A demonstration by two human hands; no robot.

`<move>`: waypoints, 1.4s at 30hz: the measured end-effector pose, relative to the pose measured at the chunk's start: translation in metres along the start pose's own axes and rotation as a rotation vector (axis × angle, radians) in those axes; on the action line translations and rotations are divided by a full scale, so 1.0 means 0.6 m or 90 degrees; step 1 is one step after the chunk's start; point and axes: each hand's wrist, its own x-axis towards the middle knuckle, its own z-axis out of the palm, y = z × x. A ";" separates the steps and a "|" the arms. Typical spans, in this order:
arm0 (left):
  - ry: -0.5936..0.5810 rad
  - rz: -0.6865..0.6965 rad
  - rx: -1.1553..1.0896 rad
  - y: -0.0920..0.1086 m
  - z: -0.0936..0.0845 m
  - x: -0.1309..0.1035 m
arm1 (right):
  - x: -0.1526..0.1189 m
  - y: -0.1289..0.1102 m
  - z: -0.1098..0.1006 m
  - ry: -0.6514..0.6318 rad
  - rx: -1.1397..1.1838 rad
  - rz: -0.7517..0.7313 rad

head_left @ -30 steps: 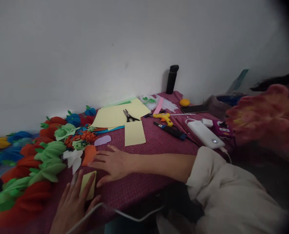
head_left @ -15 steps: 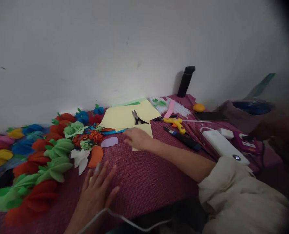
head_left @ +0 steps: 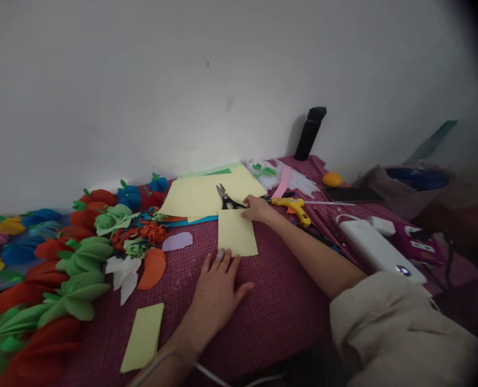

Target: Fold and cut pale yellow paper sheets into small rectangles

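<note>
A pale yellow square sheet (head_left: 237, 234) lies on the maroon checked cloth (head_left: 271, 301). My right hand (head_left: 259, 209) is at its upper right corner, fingers together on the paper. Spread flat at its lower edge is my left hand (head_left: 216, 287), with a ring on one finger. Black-handled scissors (head_left: 227, 199) rest on larger yellow sheets (head_left: 194, 191) just beyond. Near my left wrist lies a folded yellow piece (head_left: 143, 336). Purple (head_left: 177, 241) and orange (head_left: 152, 269) cut pieces sit to the left.
Colourful felt-like flower shapes (head_left: 81, 258) fill the left side. On the right are a yellow glue gun (head_left: 293, 206), a white power bank (head_left: 378, 250), a purple socket box (head_left: 418, 244) and a phone (head_left: 354, 194). A black bottle (head_left: 310, 134) stands by the wall.
My left hand has moved right and forward to the square sheet, uncovering the folded yellow piece. My right hand has shifted right to the sheet's corner, and the sheet sits slightly nearer.
</note>
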 end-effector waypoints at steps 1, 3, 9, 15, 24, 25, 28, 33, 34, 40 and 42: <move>0.002 0.001 -0.004 -0.001 0.001 0.000 | 0.000 -0.001 -0.002 -0.002 0.005 0.000; 0.007 0.006 -0.015 -0.002 0.002 0.001 | -0.002 -0.004 -0.010 -0.010 0.013 -0.007; 0.108 -0.018 -0.130 -0.015 -0.008 0.009 | -0.020 -0.016 -0.039 -0.010 0.049 -0.057; 0.335 -0.280 -0.557 -0.055 -0.030 0.022 | -0.059 -0.026 -0.079 -0.096 0.355 -0.189; 0.144 -0.361 -0.979 -0.059 -0.023 0.021 | -0.107 -0.050 -0.070 -0.104 0.585 -0.117; 0.155 -0.368 -1.003 -0.059 -0.023 0.021 | -0.116 -0.051 -0.059 -0.127 0.638 -0.110; 0.170 -0.386 -1.049 -0.059 -0.023 0.020 | -0.138 -0.046 -0.025 -0.318 0.720 -0.106; 0.139 -0.391 -1.070 -0.056 -0.029 0.019 | -0.141 -0.031 -0.004 -0.411 0.713 -0.123; 0.130 -0.387 -1.074 -0.054 -0.031 0.019 | -0.139 -0.028 -0.005 -0.420 0.700 -0.129; 0.049 -0.361 -1.096 -0.041 -0.043 0.014 | -0.141 -0.021 -0.020 -0.464 0.734 -0.127; 0.061 -0.350 -1.104 -0.040 -0.045 0.013 | -0.144 -0.021 -0.024 -0.471 0.743 -0.137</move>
